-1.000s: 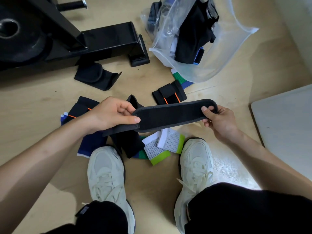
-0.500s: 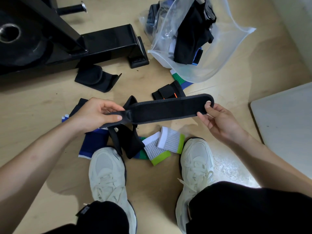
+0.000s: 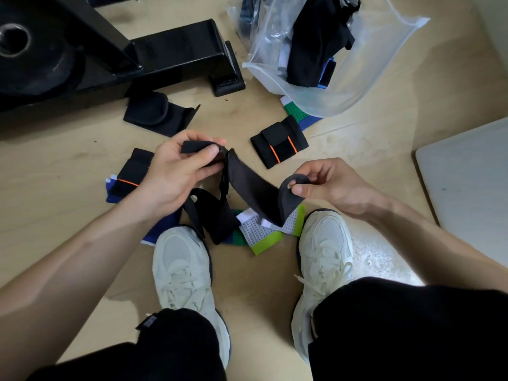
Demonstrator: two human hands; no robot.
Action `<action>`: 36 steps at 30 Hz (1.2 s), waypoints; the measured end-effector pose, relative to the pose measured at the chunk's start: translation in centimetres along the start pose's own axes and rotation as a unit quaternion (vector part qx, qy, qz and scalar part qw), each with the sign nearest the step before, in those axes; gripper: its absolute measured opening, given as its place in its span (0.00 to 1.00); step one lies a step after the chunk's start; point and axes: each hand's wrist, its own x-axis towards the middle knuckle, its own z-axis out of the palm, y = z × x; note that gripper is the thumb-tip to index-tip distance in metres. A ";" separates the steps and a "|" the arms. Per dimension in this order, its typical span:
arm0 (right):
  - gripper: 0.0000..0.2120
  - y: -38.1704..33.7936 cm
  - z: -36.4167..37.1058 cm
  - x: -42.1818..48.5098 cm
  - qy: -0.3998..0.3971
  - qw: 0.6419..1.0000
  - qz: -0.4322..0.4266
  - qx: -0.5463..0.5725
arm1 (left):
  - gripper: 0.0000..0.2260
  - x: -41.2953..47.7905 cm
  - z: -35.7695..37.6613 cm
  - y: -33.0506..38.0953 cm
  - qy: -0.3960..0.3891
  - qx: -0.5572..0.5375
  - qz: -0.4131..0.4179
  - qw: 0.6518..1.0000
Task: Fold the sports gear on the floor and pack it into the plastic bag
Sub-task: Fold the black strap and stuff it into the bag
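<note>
I hold a long black padded strap point(image 3: 250, 188) above the floor between my feet. My left hand point(image 3: 178, 171) grips its left end, folded over near a buckle. My right hand point(image 3: 327, 182) pinches the other end, which curls back toward the middle, so the strap sags in a V. A thinner black piece point(image 3: 217, 215) hangs from it. The clear plastic bag point(image 3: 365, 78) lies open at the top right with dark clothing point(image 3: 316, 39) inside. On the floor lie a folded black wrap with orange stripes point(image 3: 280, 145), another under my left wrist point(image 3: 129, 177), and a black pad point(image 3: 156, 112).
A black weight machine base point(image 3: 176, 50) and plate point(image 3: 33, 59) fill the top left. Grey-and-green socks point(image 3: 264, 232) and blue fabric point(image 3: 159, 232) lie by my white shoes point(image 3: 184, 270). A pale mat point(image 3: 467, 174) is on the right.
The strap was stretched out straight between my hands. Now my hands have come closer together, the strap droops in the middle and its right end is curled inward.
</note>
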 end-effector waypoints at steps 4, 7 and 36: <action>0.04 0.2 1.0 0.4 -0.005 0.995 0.003 -0.103 | 0.06 0.1 0.8 0.0 -0.074 -0.126 -0.069 0.987; 0.09 -0.1 1.7 0.7 -0.004 0.992 0.004 -0.128 | 0.05 0.0 1.3 0.1 -0.097 -0.168 -0.098 0.976; 0.31 0.1 4.8 -0.5 0.058 0.997 -0.051 0.029 | 0.10 0.0 3.1 -0.8 0.066 0.070 -0.047 0.994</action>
